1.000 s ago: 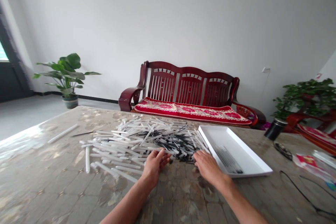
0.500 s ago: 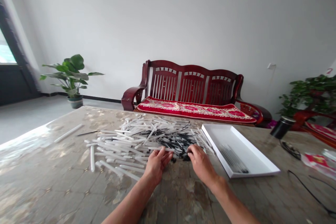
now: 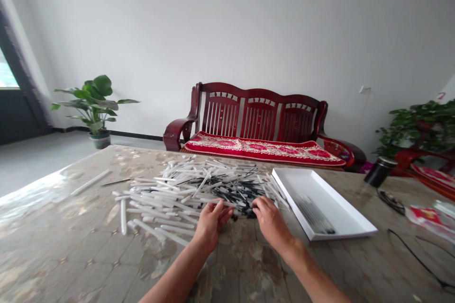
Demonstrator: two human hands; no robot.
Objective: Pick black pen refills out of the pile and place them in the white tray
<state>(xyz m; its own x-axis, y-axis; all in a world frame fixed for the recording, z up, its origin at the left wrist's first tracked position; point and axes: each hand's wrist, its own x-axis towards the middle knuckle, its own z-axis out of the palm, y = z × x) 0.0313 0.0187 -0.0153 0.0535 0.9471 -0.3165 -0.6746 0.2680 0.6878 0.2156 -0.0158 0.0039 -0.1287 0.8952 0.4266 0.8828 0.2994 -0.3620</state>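
- Nearest the camera, over the patterned tabletop, the left hand is half curled, thumb and fingertips pinching a white tube at the near edge of the heap.
- Just beside it, the right hand has its fingers bent inward at the black pieces; whether it grips one is hidden.
- The tube lies nearly level, pointing towards the right hand. It looks light, stiff and smooth, so it would probably roll or slip; a gentle pinch around mid-length should suit it, while the slender black pieces may bend if squeezed.
- Around and beyond the hands spread many loose white tubes, crossing one another.
- To the right, a shallow white tray holds a row of slim sticks along its left side.
- Farther right stands a black cylinder.
- Behind the table is a red wooden bench.
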